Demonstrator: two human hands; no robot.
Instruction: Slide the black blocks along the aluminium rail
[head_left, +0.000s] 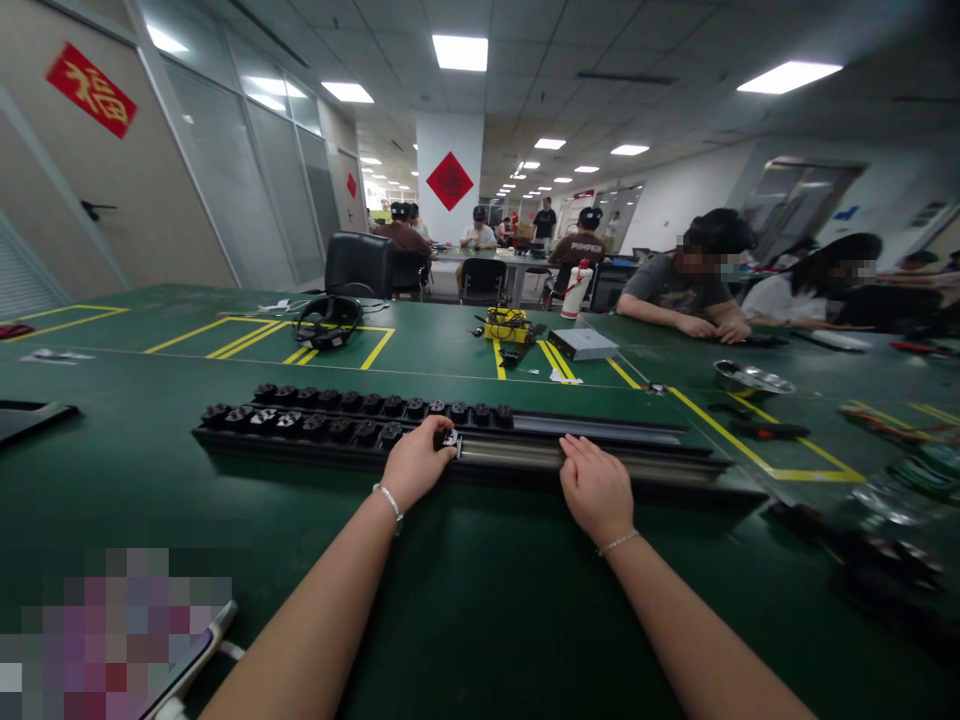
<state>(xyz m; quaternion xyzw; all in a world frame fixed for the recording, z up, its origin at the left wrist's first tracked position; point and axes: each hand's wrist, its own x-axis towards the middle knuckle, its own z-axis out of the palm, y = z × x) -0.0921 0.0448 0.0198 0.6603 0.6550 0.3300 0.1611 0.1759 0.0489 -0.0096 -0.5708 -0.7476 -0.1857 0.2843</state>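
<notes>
A long black track [652,466] lies across the table before me, its right part showing a bare metallic channel. Several round black socket modules [289,425] sit in a row along its left part. My left hand [415,468] pinches a small black module [449,438] at the right end of that row, partly hidden by my fingers. My right hand [598,488] rests on the track farther right, fingers stretched out and holding nothing. Behind it runs a second track [600,430], also lined with black modules on its left.
Across the green table [480,590] lie a black headset [328,322], a yellow object with cables [507,324], a grey box [583,345] and a metal bowl [752,380]. Dark parts [862,550] and a clear bottle [911,485] are at right. A person [686,285] sits opposite.
</notes>
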